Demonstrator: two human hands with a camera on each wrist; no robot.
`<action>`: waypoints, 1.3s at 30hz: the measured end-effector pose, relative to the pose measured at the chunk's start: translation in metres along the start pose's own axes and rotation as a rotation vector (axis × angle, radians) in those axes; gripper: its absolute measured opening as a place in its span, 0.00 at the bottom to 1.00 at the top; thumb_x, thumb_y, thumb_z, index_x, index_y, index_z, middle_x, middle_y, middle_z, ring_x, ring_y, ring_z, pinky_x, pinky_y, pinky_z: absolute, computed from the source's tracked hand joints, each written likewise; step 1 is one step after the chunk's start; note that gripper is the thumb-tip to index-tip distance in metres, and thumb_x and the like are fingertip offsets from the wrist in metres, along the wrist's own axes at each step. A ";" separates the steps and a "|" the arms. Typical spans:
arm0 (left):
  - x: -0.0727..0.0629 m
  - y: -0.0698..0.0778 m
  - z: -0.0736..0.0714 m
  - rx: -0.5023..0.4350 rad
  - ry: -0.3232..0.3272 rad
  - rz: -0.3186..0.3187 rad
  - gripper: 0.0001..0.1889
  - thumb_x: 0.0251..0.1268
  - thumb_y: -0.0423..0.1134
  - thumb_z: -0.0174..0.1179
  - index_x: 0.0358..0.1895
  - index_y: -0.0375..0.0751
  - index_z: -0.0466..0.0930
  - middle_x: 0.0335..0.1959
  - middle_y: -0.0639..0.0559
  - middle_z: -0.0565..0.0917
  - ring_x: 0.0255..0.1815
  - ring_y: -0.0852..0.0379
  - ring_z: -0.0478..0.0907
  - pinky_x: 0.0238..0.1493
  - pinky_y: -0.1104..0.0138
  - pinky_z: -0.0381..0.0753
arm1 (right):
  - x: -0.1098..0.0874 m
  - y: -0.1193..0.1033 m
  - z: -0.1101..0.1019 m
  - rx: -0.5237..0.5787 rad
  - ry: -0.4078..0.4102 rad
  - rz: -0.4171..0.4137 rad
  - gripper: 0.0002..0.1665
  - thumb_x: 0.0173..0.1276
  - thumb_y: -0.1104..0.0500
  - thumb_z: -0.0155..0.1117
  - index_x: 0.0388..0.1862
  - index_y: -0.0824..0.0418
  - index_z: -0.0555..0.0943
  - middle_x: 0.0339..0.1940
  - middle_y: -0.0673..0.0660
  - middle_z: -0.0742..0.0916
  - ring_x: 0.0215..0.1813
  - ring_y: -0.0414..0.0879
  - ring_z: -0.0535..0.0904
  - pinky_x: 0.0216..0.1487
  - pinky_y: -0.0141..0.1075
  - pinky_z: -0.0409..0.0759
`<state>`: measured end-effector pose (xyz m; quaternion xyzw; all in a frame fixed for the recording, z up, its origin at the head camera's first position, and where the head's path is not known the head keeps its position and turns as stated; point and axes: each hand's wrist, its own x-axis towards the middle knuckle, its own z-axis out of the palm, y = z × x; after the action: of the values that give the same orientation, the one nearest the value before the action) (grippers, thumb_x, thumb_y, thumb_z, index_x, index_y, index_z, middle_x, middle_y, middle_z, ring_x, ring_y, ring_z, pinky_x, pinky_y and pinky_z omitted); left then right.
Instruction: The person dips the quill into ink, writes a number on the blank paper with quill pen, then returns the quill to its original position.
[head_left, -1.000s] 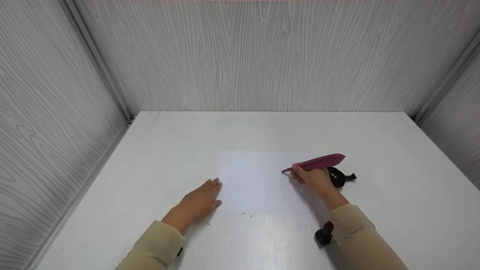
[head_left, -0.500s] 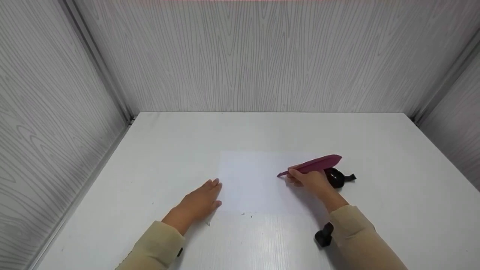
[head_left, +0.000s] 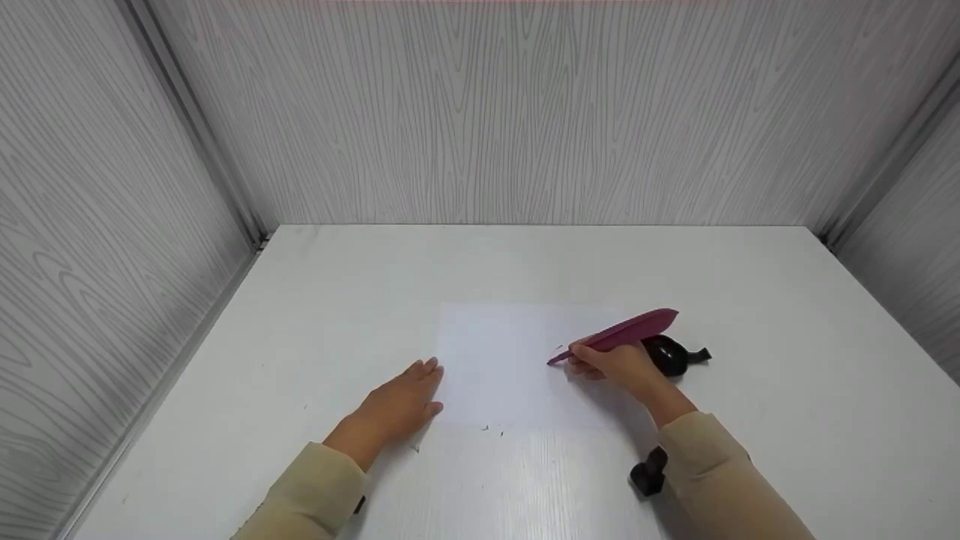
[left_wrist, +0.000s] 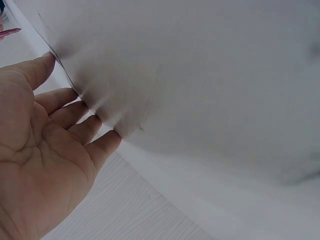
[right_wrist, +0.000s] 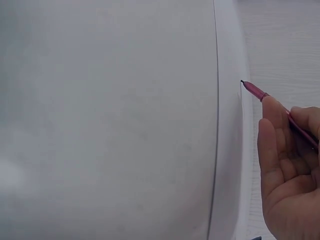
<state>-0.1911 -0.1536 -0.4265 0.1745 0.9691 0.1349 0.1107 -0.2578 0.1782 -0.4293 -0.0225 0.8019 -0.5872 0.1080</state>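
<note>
My right hand [head_left: 615, 367] pinches a dark magenta feather-shaped pen [head_left: 634, 328] between thumb and fingers, its feathered end slanting up to the right. In the right wrist view the pen's dark tip [right_wrist: 243, 81] is right at the paper's surface, beside a thin line. A short mark [head_left: 559, 348] shows on the white sheet of paper [head_left: 491, 360] near the tip. At the sheet's left edge my left hand [head_left: 401, 401] lies with its fingers straight. The left wrist view has those fingertips [left_wrist: 116, 135] along the paper's edge.
Behind my right hand lies a glossy black rounded object [head_left: 667, 356] with a narrow neck. A black blocky piece [head_left: 646, 474] sits beside the right sleeve. Small dark specks mark the white table [head_left: 360, 285] near the sheet's front edge. Grey wood-grain panels [head_left: 480, 112] enclose the back and sides.
My right hand has moved the pen a little left and toward me over the sheet. A short mark now shows behind its tip. The left hand has stayed in place.
</note>
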 end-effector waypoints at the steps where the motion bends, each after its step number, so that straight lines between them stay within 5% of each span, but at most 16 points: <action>1: 0.000 0.000 0.000 -0.001 -0.001 -0.002 0.30 0.73 0.43 0.52 0.71 0.32 0.58 0.74 0.42 0.56 0.74 0.46 0.49 0.71 0.52 0.53 | 0.000 0.000 0.000 0.002 -0.005 -0.003 0.18 0.64 0.55 0.68 0.44 0.69 0.84 0.34 0.58 0.88 0.37 0.45 0.85 0.42 0.36 0.83; 39: 0.000 0.001 0.000 -0.018 -0.008 -0.029 0.30 0.73 0.44 0.52 0.72 0.33 0.57 0.74 0.44 0.55 0.75 0.46 0.48 0.70 0.51 0.53 | -0.022 0.001 -0.012 -0.085 -0.169 -0.016 0.19 0.65 0.53 0.67 0.43 0.70 0.84 0.35 0.59 0.88 0.38 0.46 0.85 0.43 0.38 0.83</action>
<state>-0.1911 -0.1522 -0.4260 0.1601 0.9697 0.1413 0.1182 -0.2391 0.1935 -0.4234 -0.0832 0.8139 -0.5495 0.1696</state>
